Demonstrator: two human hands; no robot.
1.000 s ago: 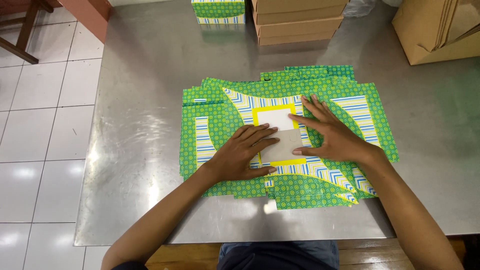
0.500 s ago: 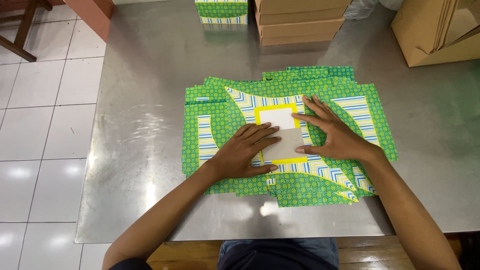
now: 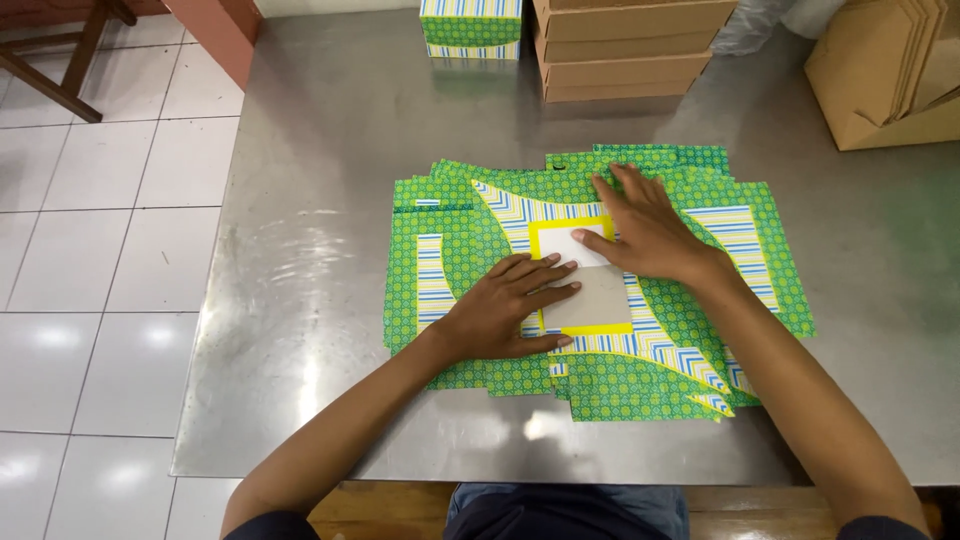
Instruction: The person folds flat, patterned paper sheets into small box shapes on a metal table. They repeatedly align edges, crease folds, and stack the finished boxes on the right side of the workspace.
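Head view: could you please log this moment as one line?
left hand: flat on box blank | right hand: flat on window | steel table

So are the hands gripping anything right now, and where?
Nothing is gripped. Left hand and right hand press flat, palms down, on the green patterned flat box blank, around its clear window.

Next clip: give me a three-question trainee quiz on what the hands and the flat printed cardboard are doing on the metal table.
1. True or false: both hands press flat on the green patterned cardboard sheets.
2. Which hand lies farther from the person? A) left hand B) right hand
3. Fill in: the window in the top sheet has a ____ border.

Key:
1. True; palms down, nothing gripped.
2. B; its fingers reach over the clear window on the metal table.
3. Yellow.
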